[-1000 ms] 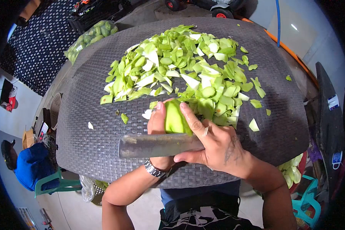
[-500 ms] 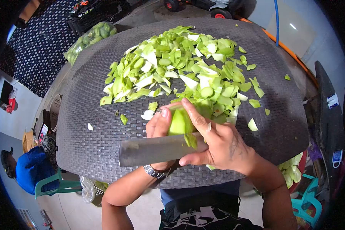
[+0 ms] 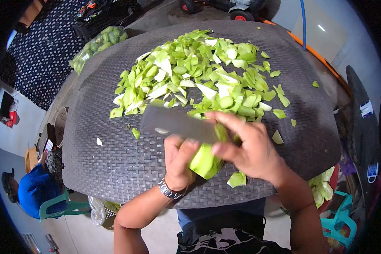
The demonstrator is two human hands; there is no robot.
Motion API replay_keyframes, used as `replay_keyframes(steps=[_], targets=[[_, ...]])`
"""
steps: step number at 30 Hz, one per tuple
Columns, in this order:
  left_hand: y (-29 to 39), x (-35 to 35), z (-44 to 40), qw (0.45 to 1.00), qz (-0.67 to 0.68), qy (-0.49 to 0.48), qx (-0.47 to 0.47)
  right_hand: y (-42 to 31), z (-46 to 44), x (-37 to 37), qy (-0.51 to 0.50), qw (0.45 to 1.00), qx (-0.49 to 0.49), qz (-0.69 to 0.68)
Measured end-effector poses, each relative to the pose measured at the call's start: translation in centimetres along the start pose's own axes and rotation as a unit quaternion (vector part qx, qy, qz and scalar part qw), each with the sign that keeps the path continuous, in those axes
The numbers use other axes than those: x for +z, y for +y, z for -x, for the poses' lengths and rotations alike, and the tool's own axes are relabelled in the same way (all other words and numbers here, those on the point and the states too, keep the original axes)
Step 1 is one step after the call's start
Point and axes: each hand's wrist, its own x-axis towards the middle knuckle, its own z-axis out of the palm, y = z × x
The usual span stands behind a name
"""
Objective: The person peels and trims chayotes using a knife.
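Note:
My left hand point(image 3: 180, 158), with a metal watch point(image 3: 170, 190) on its wrist, grips a pale green, partly peeled chayote point(image 3: 206, 162) near the table's front edge. In my right hand point(image 3: 252, 146) is a cleaver point(image 3: 178, 125), its broad blade blurred and pointing left, just above and beyond the chayote. A bit of green peel point(image 3: 220, 132) clings to the blade near my right fingers. The cleaver's handle is hidden in my palm. Beyond both hands spreads a heap of green and white peelings point(image 3: 186, 70). One loose peel piece point(image 3: 237, 179) lies below my right hand.
The dark woven-pattern table point(image 3: 110, 165) has rounded edges. A plastic bag of green vegetables point(image 3: 99, 46) sits at its far left. Peeled chayotes point(image 3: 324, 188) are in a container at the right, by a teal chair point(image 3: 340, 220). A person in blue point(image 3: 40, 190) sits at the left.
The cleaver has swung away from me, from the near side of the chayote to its far side. A peel piece now shows on the table's near edge. The seated person's arm has shifted.

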Motion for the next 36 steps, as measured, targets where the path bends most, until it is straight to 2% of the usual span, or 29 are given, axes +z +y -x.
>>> replay_keyframes(steps=[1, 2, 3, 6, 8, 9, 10, 11, 12, 13, 17, 22, 25, 28, 31, 32, 35, 36], targets=[[0.4, -0.1, -0.1, 1.0, 0.015, -0.015, -0.022, -1.1, -0.2, -1.4, -0.058, 0.988, 0.141, -0.015], [0.8, 0.1, -0.4, 0.999, 0.031, -0.004, -0.044, -1.3, -0.4, -1.9, -0.056, 0.979, 0.195, -0.024], [1.3, 0.8, -0.6, 0.99, 0.136, -0.007, -0.031, -1.3, -0.5, -2.1, -0.053, 0.967, 0.247, -0.032], [0.5, 0.3, -1.2, 0.986, 0.153, 0.031, -0.058, -1.2, -0.6, -2.3, -0.009, 0.978, 0.209, 0.02], [0.1, 0.4, -1.4, 0.984, 0.151, 0.071, -0.057, -1.2, -0.1, -1.6, -0.04, 0.991, 0.124, 0.04], [0.1, -0.3, -1.6, 0.985, 0.136, 0.048, -0.089, -1.1, 0.4, -0.9, -0.056, 0.994, 0.081, 0.049], [0.1, -0.6, -1.8, 0.972, 0.197, 0.041, -0.12, -0.8, 0.8, -0.1, -0.044, 0.996, -0.002, 0.081], [0.1, -0.8, -1.9, 0.954, 0.258, 0.034, -0.151, -0.9, 0.9, 0.4, -0.033, 0.992, -0.043, 0.114], [0.1, -0.8, -2.0, 0.953, 0.267, 0.037, -0.142, -1.0, 0.9, 1.0, -0.019, 0.985, -0.083, 0.147], [0.1, -0.7, -2.0, 0.957, 0.256, 0.032, -0.134, -1.2, 1.0, 1.1, -0.032, 0.985, -0.067, 0.153], [0.0, -0.5, -1.9, 0.975, 0.196, 0.006, -0.099, 0.1, 0.9, 1.7, -0.007, 0.974, -0.123, 0.189], [0.2, -0.9, -1.8, 0.99, 0.127, -0.026, -0.048, -1.2, 1.0, 1.3, -0.071, 0.979, -0.049, 0.187], [0.1, -0.5, -1.3, 0.983, 0.169, -0.01, -0.072, -1.7, 1.1, 0.9, -0.092, 0.968, -0.028, 0.23], [0.0, 0.2, -1.1, 0.996, 0.079, 0.032, -0.028, -1.8, 0.8, 0.3, -0.112, 0.968, 0.002, 0.226], [-0.8, -0.1, -0.8, 0.993, 0.111, 0.022, -0.04, -0.2, 0.7, 0.6, -0.03, 0.98, -0.084, 0.175], [-0.7, -0.2, -1.0, 0.994, 0.084, 0.034, -0.061, -0.4, 0.7, 0.5, -0.031, 0.982, -0.091, 0.165], [0.0, -1.1, -1.1, 0.98, 0.169, -0.014, -0.108, -1.3, 0.5, 0.8, -0.031, 0.983, -0.107, 0.143], [-0.1, -1.5, -1.6, 0.984, 0.143, -0.048, -0.091, -1.1, 0.6, 1.0, -0.029, 0.983, -0.107, 0.145]])
